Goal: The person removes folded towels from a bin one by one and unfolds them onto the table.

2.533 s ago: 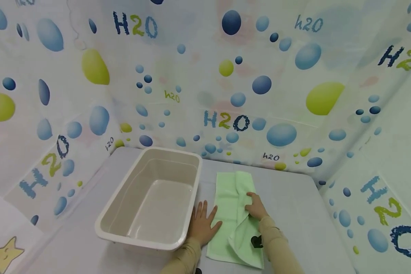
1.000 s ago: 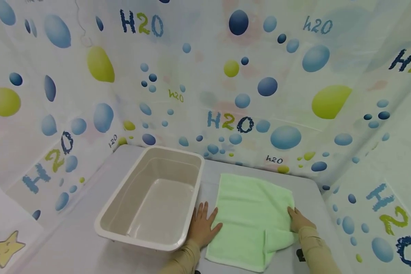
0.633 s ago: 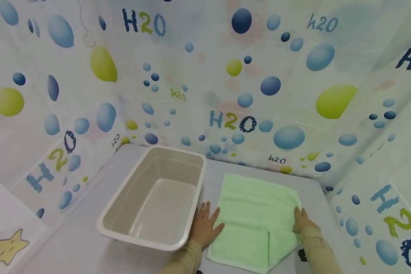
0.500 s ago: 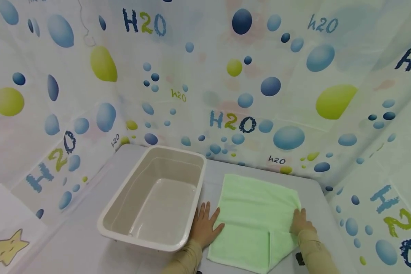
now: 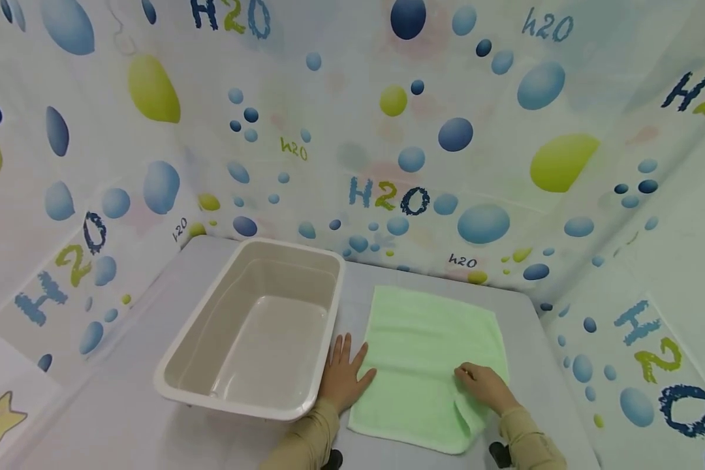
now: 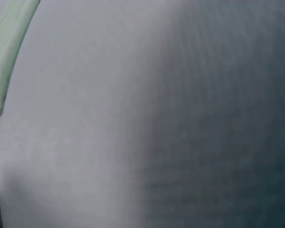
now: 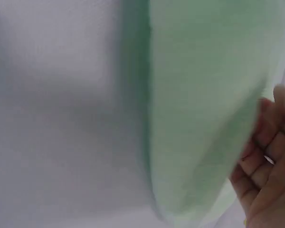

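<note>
A light green towel [image 5: 417, 346] lies spread on the table, its near right corner folded over. My right hand [image 5: 487, 386] pinches that folded corner, lifting a small flap. In the right wrist view the curled fingers of the right hand [image 7: 268, 161] meet the edge of the raised towel [image 7: 199, 95]. Flat with its fingers spread, my left hand [image 5: 342, 377] rests between the towel's left edge and the beige plastic basin [image 5: 276, 356]. Only a strip of the towel [image 6: 7, 52] shows in the left wrist view; the left hand is out of that picture.
The basin stands left of the towel on a white-covered table [image 5: 525, 365]. Behind and at both sides rise white sheets [image 5: 329, 117] printed with blue and green drops. A black device [image 5: 498, 454] sits at the right wrist.
My right hand has moved from the towel's right edge inward to the left, taking the folded corner between its fingers. Earlier it spread the towel out to the right. The left hand stays put.
</note>
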Demonstrator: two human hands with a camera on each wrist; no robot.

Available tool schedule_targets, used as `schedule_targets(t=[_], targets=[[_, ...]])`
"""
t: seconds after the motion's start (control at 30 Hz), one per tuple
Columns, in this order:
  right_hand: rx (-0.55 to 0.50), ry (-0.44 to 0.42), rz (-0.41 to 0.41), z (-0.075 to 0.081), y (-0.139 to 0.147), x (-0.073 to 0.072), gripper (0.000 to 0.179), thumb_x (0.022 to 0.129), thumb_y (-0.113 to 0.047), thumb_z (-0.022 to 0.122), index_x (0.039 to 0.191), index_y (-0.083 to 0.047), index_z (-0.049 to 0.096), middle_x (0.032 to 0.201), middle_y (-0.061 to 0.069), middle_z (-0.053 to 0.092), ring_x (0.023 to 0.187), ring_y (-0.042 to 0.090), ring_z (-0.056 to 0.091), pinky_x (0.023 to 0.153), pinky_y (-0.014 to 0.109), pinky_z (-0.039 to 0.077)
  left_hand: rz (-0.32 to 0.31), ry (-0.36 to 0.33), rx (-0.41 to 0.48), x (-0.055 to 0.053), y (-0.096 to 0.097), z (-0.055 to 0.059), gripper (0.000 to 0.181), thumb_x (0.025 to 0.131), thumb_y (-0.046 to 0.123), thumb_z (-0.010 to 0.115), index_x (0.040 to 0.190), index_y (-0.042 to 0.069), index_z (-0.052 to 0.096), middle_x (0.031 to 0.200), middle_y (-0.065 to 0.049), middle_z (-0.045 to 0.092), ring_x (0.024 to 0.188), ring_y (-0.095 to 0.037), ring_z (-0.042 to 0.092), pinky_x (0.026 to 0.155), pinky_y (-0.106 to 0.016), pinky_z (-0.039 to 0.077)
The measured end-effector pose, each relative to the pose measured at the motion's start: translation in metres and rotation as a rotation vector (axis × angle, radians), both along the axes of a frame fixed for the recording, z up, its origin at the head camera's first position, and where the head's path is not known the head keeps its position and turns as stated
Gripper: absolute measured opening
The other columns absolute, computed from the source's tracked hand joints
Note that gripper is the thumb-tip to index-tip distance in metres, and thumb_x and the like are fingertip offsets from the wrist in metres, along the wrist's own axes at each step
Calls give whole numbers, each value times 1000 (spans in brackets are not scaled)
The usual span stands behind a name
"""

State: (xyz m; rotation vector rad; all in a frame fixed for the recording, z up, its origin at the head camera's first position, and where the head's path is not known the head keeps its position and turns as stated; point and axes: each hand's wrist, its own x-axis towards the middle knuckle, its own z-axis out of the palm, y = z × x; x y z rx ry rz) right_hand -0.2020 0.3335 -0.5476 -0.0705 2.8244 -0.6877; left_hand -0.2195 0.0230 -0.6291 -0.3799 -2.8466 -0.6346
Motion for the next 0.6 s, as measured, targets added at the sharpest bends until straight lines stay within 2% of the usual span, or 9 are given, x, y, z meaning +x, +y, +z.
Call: schedule_targets(t=[0.1,0.17,0.3,0.4,0.5,0.6], targets=[[6,-34,42,-1,6,6,31,95,-34,50,72,-14,53,59,-5,44,52,4,35,51,21,32,-15,2,20,-2,-1,2,57,88,54,48,136,22,49,148,-21,34,139,-39,26,111,-51,26],[16,-54,42,-5,14,18,32,94,-35,53,70,-14,49,58,-6,41,51,4,35,49,20,31,-33,-8,35,0,0,2,58,88,53,49,136,20,49,148,-23,34,139,-41,25,111,-52,27],[18,-120,-40,-8,24,41,32,85,-40,63,80,-11,49,69,-2,46,61,10,42,55,23,35,-47,-18,51,0,0,3,61,87,54,51,137,19,48,148,-24,32,139,-42,24,111,-53,26],[38,-167,-111,-6,26,53,47,76,-46,71,94,-9,50,82,4,48,71,16,44,64,30,41,-47,-27,64,0,-2,3,65,84,56,53,138,19,47,149,-23,30,140,-41,23,112,-52,25],[95,-175,-127,-1,25,61,62,69,-49,76,105,-6,50,94,13,48,77,23,48,71,42,47,-54,-59,48,-1,-3,4,72,82,62,52,141,20,43,151,-22,26,142,-40,19,114,-51,22],[138,-159,-127,3,22,67,72,66,-50,78,114,-4,49,105,22,47,82,32,50,74,53,47,-67,-89,9,1,-5,6,85,76,71,51,143,20,38,152,-23,22,143,-41,15,115,-51,19]])
